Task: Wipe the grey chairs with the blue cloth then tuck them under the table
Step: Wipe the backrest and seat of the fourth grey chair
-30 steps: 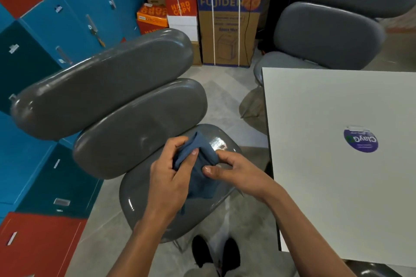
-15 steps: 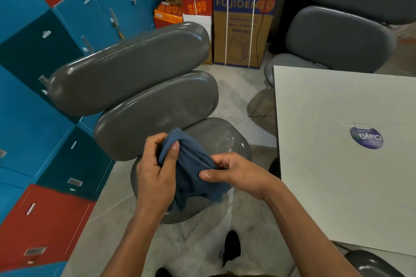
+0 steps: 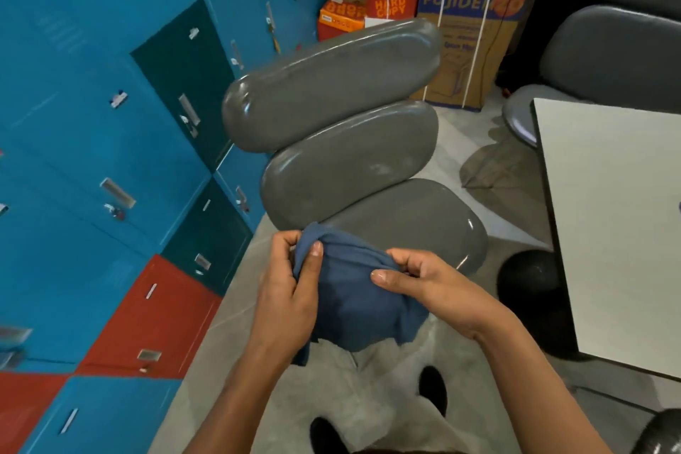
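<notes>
A grey chair (image 3: 350,158) with two stacked back pads and a glossy seat stands in front of me, left of the white table (image 3: 611,217). The blue cloth (image 3: 353,298) hangs bunched between both hands, just above the seat's near edge. My left hand (image 3: 291,291) pinches its left side with thumb and fingers. My right hand (image 3: 420,280) grips its right side, thumb on top. A second grey chair (image 3: 611,52) stands at the far right, its seat partly under the table's far edge.
Blue, teal and red lockers (image 3: 110,158) fill the left wall. Cardboard boxes (image 3: 468,11) stand behind the chairs. A dark round base (image 3: 527,284) sits on the floor beside the table edge. My shoes (image 3: 431,394) show below.
The view has swung left, so the chair and table sit further right. Both hands have spread the cloth wider and lifted it nearer to me, off the seat.
</notes>
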The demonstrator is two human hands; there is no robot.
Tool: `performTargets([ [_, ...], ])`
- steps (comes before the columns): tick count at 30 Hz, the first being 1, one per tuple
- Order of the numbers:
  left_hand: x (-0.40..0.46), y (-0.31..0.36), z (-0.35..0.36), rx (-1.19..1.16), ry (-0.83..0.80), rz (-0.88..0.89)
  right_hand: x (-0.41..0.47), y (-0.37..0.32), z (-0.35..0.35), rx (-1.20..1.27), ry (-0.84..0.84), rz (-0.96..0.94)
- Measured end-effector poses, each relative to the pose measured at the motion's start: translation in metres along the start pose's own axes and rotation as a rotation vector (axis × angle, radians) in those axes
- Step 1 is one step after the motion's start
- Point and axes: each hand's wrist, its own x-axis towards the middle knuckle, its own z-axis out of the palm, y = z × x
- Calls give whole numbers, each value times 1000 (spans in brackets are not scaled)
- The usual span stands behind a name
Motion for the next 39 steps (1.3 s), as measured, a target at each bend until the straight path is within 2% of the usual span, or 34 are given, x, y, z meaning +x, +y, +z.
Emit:
performTargets([
  [7, 20, -29, -71, 176, 64, 28, 44, -14, 54, -48, -16, -29],
  [13, 73, -41, -83, 189, 81, 7, 94, -24, 60, -23, 11, -65],
  [18, 136, -56, -89, 221, 65, 13, 152, -28, 62, 123, 89, -85],
  [23, 211, -56, -94, 159, 36, 21, 219, -54, 62, 247, 193, -116],
  [28, 283, -44, -99, 86, 44, 10, 280, -91, 62, 518, 250, -53],
  [32, 330, -40, -100, 44, 21, 21, 318, -124, 54, 634, 278, -51],
  [35, 368, -37, -99, 19, -30, 17, 342, -140, 45, 666, 337, -72],
  [39, 417, -38, -93, 0, -114, 51, 372, -149, 37, 591, 497, -123],
])
